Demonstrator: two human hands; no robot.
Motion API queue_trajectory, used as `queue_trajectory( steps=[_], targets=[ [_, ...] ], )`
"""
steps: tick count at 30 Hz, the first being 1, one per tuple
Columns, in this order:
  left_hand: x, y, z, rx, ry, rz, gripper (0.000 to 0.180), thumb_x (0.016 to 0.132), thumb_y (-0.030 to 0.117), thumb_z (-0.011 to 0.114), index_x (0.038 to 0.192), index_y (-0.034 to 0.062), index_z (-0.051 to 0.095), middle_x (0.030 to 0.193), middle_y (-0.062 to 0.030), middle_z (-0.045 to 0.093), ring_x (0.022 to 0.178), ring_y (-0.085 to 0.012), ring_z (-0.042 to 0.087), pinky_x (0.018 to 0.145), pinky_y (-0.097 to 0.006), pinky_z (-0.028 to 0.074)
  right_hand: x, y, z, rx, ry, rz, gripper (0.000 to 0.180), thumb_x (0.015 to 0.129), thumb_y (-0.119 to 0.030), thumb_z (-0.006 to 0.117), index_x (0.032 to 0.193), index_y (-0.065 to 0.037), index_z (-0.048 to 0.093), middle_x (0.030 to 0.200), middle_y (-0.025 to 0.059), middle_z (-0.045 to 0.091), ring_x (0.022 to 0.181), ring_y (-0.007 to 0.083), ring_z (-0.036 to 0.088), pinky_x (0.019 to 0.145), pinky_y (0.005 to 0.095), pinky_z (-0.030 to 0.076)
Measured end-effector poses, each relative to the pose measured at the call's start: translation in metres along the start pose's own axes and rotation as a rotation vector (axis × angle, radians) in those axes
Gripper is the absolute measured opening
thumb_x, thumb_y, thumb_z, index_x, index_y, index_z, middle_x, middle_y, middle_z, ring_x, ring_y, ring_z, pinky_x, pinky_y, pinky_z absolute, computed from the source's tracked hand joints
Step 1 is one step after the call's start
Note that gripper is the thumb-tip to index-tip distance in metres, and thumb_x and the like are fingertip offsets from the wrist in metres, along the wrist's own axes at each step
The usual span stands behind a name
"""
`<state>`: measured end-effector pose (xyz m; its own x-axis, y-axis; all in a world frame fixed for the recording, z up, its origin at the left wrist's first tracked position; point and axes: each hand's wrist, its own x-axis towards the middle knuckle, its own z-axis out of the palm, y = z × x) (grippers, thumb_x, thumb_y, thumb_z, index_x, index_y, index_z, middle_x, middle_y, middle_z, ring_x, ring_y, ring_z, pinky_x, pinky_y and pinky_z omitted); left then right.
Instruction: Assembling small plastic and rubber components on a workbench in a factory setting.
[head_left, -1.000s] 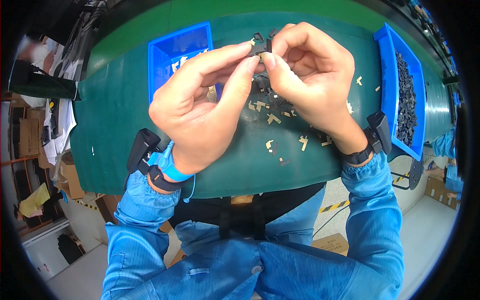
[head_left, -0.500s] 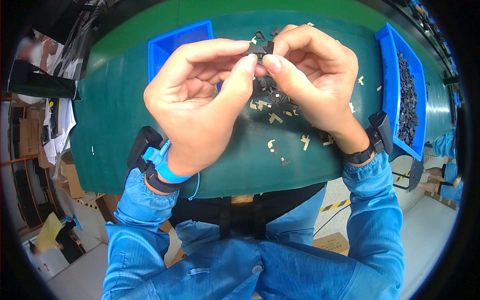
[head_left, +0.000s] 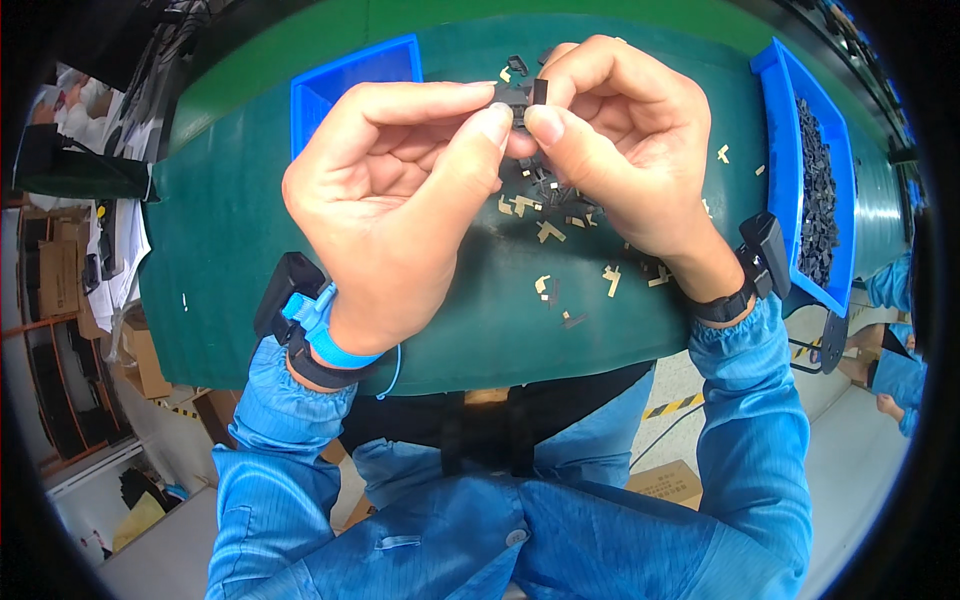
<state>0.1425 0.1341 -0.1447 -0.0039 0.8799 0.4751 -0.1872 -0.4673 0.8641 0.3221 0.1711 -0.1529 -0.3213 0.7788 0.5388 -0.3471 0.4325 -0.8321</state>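
Both hands sit slightly lower and closer together than half a second ago; the pinch itself looks unchanged. Left hand (head_left: 400,200): thumb and forefinger pressed onto the small black plastic clip part (head_left: 517,97), held up above the tabletop. Right hand (head_left: 620,150): fingers (head_left: 553,127) pinch the same part from the other side, thumb tip meeting the left thumb just below it. Part is mostly hidden by fingertips; its exact shape cannot be told.

Below the hands, on the dark green tabletop (head_left: 230,230), lie scattered small beige and black pieces (head_left: 545,232). Blue plastic bin on the left (head_left: 340,85) behind the left hand; blue plastic bin of black parts (head_left: 815,190) at far right. Black wrist devices on both forearms, blue strap on the left.

Risk, as judged: the part is tiny and gripped only at fingertips. Uneven pressure could flick it out, and it would drop among the loose pieces and be hard to pick out.
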Motion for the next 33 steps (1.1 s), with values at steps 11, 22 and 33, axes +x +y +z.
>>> queue_trajectory(
  steps=[11, 22, 33],
  targets=[
    [0.0021, 0.0047, -0.0018, -0.045, -0.008, -0.107, 0.019, 0.097, 0.001, 0.069, 0.115, -0.0048, 0.066, 0.094, -0.0167, 0.075, 0.078, -0.0185, 0.071, 0.065, -0.026, 0.053, 0.0017, -0.005, -0.0026, 0.009, -0.027, 0.024, 0.003, 0.097, 0.0, 0.067, 0.098, 0.002, 0.065, 0.086, 0.0049, 0.064, 0.063, 0.0056, 0.056, 0.055, 0.0191, 0.042],
    [0.0053, 0.0022, -0.0063, -0.119, -0.077, -0.159, 0.024, 0.101, 0.007, 0.065, 0.122, -0.0045, 0.066, 0.094, -0.0199, 0.075, 0.075, -0.0191, 0.071, 0.066, -0.027, 0.055, 0.0017, -0.0046, -0.0035, -0.048, 0.025, 0.003, 0.005, 0.097, -0.004, 0.069, 0.096, 0.001, 0.067, 0.085, 0.0044, 0.064, 0.062, 0.005, 0.056, 0.055, 0.0185, 0.043],
    [0.004, -0.001, -0.0044, -0.135, -0.078, -0.149, 0.026, 0.102, 0.006, 0.066, 0.126, -0.0033, 0.065, 0.095, -0.0207, 0.077, 0.072, -0.0173, 0.069, 0.065, -0.027, 0.055, 0.0022, -0.0028, -0.0055, -0.045, 0.014, -0.013, 0.009, 0.098, -0.004, 0.068, 0.093, -0.001, 0.063, 0.082, 0.0037, 0.062, 0.061, 0.004, 0.053, 0.054, 0.0184, 0.041]
  ],
)
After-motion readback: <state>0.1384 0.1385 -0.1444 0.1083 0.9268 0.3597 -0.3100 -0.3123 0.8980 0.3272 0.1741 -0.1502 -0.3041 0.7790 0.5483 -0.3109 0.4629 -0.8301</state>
